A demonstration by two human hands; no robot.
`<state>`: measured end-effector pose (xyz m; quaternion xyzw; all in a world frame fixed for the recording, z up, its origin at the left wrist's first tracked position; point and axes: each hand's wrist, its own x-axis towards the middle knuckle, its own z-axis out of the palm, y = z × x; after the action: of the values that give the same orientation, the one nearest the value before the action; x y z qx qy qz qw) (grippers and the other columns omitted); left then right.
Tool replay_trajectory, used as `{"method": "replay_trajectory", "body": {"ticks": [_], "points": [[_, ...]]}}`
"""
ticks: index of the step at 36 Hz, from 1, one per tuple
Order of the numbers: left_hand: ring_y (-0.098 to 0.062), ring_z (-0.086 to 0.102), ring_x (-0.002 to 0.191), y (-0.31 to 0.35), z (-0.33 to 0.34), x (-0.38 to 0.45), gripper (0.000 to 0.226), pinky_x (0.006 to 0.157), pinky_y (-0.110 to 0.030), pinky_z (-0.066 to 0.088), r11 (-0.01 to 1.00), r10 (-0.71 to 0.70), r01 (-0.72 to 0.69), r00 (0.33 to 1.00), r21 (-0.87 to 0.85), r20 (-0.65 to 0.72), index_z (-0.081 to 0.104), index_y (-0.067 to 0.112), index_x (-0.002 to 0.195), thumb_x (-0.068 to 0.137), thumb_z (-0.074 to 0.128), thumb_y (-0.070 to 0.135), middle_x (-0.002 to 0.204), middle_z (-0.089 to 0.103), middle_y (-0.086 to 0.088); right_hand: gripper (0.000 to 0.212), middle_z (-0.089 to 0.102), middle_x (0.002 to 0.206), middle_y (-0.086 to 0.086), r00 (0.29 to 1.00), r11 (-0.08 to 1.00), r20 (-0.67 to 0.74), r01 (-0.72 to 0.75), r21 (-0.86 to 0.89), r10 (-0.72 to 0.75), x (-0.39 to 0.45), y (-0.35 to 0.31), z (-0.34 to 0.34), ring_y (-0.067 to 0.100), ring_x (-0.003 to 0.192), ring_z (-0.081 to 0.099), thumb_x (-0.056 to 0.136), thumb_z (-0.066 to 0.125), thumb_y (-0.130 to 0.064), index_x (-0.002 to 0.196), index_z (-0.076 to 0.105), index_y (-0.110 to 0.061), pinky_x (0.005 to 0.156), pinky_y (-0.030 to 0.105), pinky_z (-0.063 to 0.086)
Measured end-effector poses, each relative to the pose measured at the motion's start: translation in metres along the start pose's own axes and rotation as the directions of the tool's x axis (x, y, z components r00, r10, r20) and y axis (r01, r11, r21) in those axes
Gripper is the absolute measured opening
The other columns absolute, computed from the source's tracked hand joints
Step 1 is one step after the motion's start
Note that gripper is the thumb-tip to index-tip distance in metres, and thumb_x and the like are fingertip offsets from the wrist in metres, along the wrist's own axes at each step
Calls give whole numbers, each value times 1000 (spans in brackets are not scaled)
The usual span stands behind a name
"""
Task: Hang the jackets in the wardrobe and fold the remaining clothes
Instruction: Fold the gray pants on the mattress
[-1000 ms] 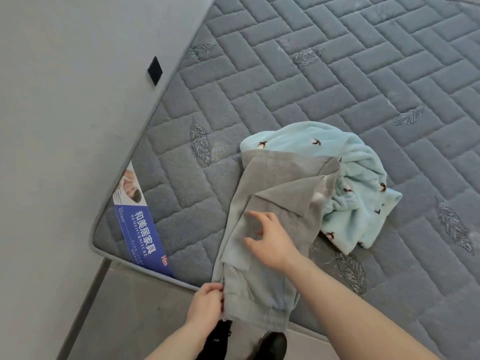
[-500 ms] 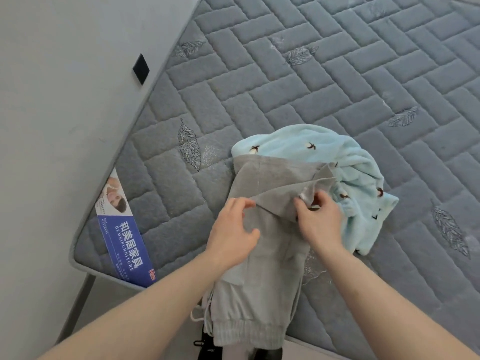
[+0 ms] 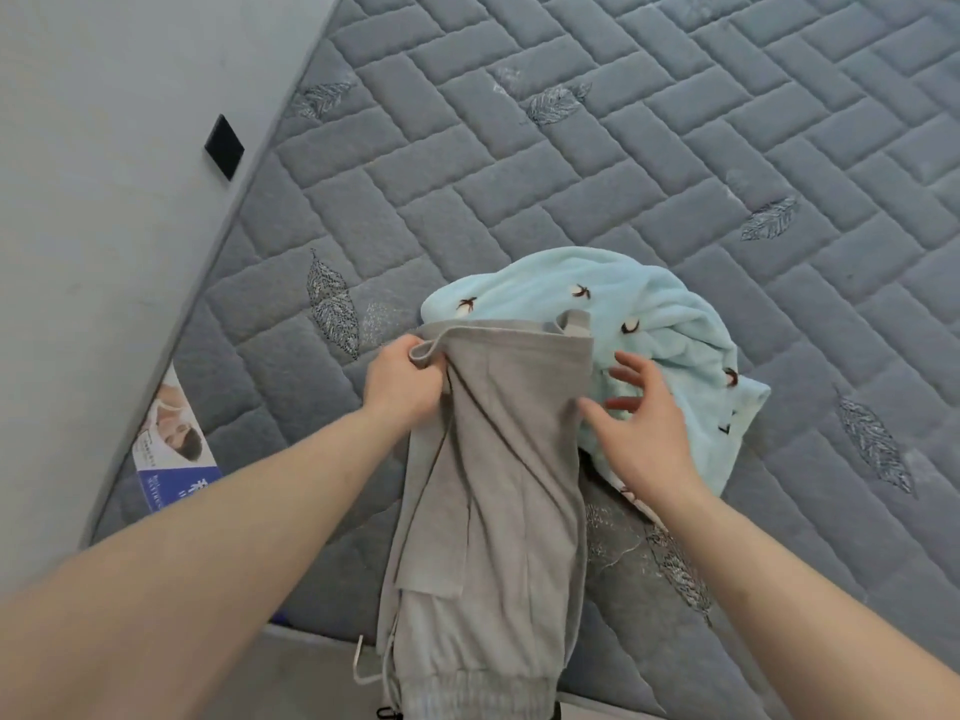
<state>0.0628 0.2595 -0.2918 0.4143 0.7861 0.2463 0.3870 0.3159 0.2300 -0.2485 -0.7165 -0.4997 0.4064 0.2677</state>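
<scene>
Grey sweatpants (image 3: 498, 491) lie lengthwise on the quilted mattress (image 3: 649, 163), their elastic end with a drawstring hanging over the near edge. My left hand (image 3: 402, 384) grips the far left corner of the grey fabric, bunching it. To the right of the pants, my right hand (image 3: 641, 431) hovers with fingers spread and holds nothing. A light blue fleece garment (image 3: 654, 345) with small brown marks lies crumpled behind and to the right of the pants, partly under them.
A grey wall (image 3: 114, 200) with a small black square (image 3: 224, 147) borders the mattress on the left. A blue and white label (image 3: 174, 449) sits at the mattress's near left corner. Floor shows below the near edge.
The folded-over flap of the pants has been straightened. My left hand moved up and took the far left corner. My right hand let go of the fabric and opened beside it.
</scene>
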Motion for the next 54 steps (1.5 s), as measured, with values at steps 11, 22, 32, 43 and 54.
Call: {"method": "replay_trajectory", "body": {"ticks": [11, 22, 32, 43, 54], "points": [[-17, 62, 116, 8, -4, 19, 89, 101, -33, 50, 1000, -20, 19, 942, 6, 334, 46, 21, 139, 62, 89, 33, 127, 63, 2, 23, 65, 84, -28, 998, 999, 37, 55, 0, -55, 27, -14, 23, -13, 79, 60, 79, 79, -36, 89, 60, -44, 63, 5, 40], [-21, 54, 112, -5, -37, -52, 20, 99, -26, 39, 787, 585, -609, 788, 98, 193, 57, 16, 85, 82, 77, 16, 122, 59, 2, 28, 71, 100, -16, 912, 923, 152, 384, 5, -381, -33, -4, -20, 4, 94, 67, 83, 77, -9, 91, 73, -35, 78, 16, 49], [-10, 57, 89, -75, -61, -185, 24, 73, -26, 30, 577, 498, -775, 583, 256, 642, 58, 29, 92, 71, 63, 18, 91, 59, 15, 37, 53, 128, -25, 834, 877, 534, 355, -324, -141, -160, 53, -43, 10, 102, 64, 73, 71, -4, 91, 57, -34, 80, 37, 53], [-13, 60, 109, -122, -29, -228, 25, 90, -30, 46, 684, 100, -598, 644, 418, 758, 65, 30, 109, 86, 56, 26, 116, 62, 13, 35, 42, 150, -23, 797, 870, 593, 206, -448, 116, -219, 106, -12, 3, 131, 51, 81, 66, -28, 115, 64, -34, 99, 14, 36], [-27, 36, 132, -77, -32, -143, 73, 106, -43, 43, 773, 156, -363, 904, 521, 399, 42, 28, 145, 78, 70, 37, 150, 35, 2, 90, 42, 138, -11, 957, 964, 183, -189, -186, 223, -153, 77, 5, 3, 128, 41, 78, 82, -40, 153, 33, -27, 104, 20, 34]]}}
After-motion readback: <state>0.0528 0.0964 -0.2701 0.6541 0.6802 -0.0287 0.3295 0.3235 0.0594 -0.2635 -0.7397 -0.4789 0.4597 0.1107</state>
